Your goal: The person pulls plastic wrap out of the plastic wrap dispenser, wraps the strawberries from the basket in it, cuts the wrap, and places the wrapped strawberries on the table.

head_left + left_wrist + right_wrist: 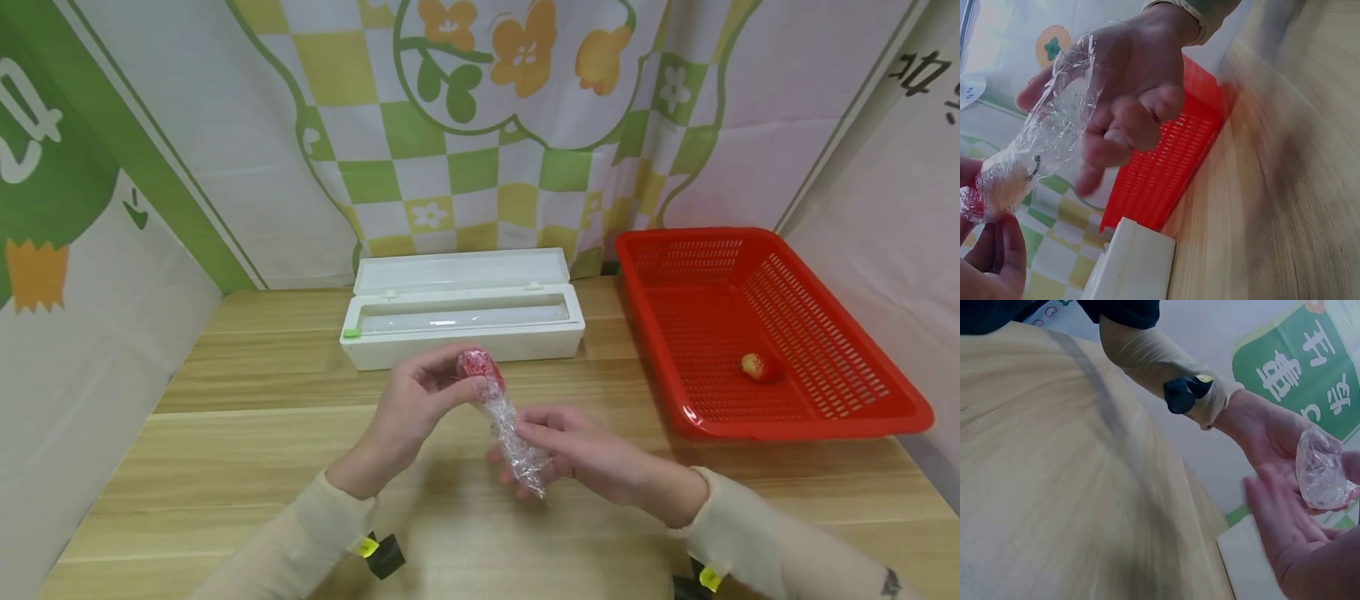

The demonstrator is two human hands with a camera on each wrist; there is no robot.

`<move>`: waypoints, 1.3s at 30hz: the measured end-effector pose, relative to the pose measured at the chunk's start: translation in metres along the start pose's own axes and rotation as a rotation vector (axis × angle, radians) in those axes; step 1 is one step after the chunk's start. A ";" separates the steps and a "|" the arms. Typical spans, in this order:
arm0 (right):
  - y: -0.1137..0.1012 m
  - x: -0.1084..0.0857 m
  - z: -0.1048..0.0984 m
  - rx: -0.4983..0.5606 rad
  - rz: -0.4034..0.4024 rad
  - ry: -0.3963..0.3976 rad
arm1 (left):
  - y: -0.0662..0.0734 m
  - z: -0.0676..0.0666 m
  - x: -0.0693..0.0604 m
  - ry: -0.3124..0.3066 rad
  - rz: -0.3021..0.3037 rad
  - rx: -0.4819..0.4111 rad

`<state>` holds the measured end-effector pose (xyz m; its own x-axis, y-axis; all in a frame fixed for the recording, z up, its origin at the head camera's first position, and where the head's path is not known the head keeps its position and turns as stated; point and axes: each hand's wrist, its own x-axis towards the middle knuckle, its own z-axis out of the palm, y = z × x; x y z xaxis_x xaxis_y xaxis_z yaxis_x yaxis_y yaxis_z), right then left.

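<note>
A small red fruit with a pale yellow end and dark stem (1005,187) is wrapped in clear plastic wrap, its exact kind unclear. My left hand (401,417) holds the wrapped fruit between thumb and fingers above the table. From the fruit, a loose crumpled tail of plastic wrap (517,446) hangs towards my right hand (570,450). The right thumb presses on this tail, with the other fingers behind it. In the left wrist view the right hand's fingers are partly bent beside the film. The fruit is mostly hidden in the right wrist view.
Behind the hands stands a white wrap dispenser box (465,346), lid raised, with a roll of film (465,320) inside. To the right, a red plastic basket (675,375) holds another red fruit with a yellow end (761,367). Printed curtains (480,183) surround the wooden table (247,450).
</note>
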<state>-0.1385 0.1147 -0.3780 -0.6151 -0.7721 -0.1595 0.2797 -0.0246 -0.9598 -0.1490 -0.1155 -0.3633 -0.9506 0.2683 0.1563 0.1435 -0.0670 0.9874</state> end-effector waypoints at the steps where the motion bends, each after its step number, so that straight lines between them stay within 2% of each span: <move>1: 0.001 0.000 0.001 0.012 0.004 0.004 | 0.000 0.000 0.000 -0.004 0.004 0.000; 9: 0.002 -0.003 0.006 -0.016 0.001 0.053 | 0.000 0.004 0.000 -0.062 0.014 0.081; 13: -0.002 -0.006 0.006 -0.034 0.020 0.121 | 0.000 0.003 0.000 -0.097 0.025 0.117; 16: -0.006 -0.009 0.004 -0.039 -0.003 0.157 | -0.002 0.002 -0.001 -0.119 0.033 0.137; 18: -0.008 -0.010 0.002 -0.043 -0.043 0.137 | -0.002 0.001 -0.001 -0.132 0.039 0.148; 22: -0.009 -0.012 -0.001 -0.057 -0.127 0.049 | -0.004 0.001 0.000 -0.144 0.055 0.180; 25: -0.010 -0.011 -0.003 -0.024 -0.170 -0.019 | -0.004 0.002 0.000 -0.143 0.043 0.207; 28: -0.012 -0.011 -0.006 0.029 -0.191 -0.076 | -0.003 0.002 0.000 -0.150 0.019 0.225; 31: -0.013 -0.011 -0.009 0.005 -0.191 -0.095 | -0.003 0.004 0.001 -0.158 -0.008 0.237; 34: -0.014 -0.010 -0.009 -0.088 -0.168 -0.040 | -0.004 0.005 0.002 -0.163 -0.024 0.248; 39: -0.015 -0.006 -0.004 -0.299 -0.194 0.122 | -0.004 0.008 0.002 -0.215 -0.064 0.248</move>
<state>-0.1420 0.1218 -0.3639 -0.7239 -0.6896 0.0227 -0.0672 0.0377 -0.9970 -0.1489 -0.1068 -0.3671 -0.8836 0.4631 0.0690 0.1729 0.1858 0.9672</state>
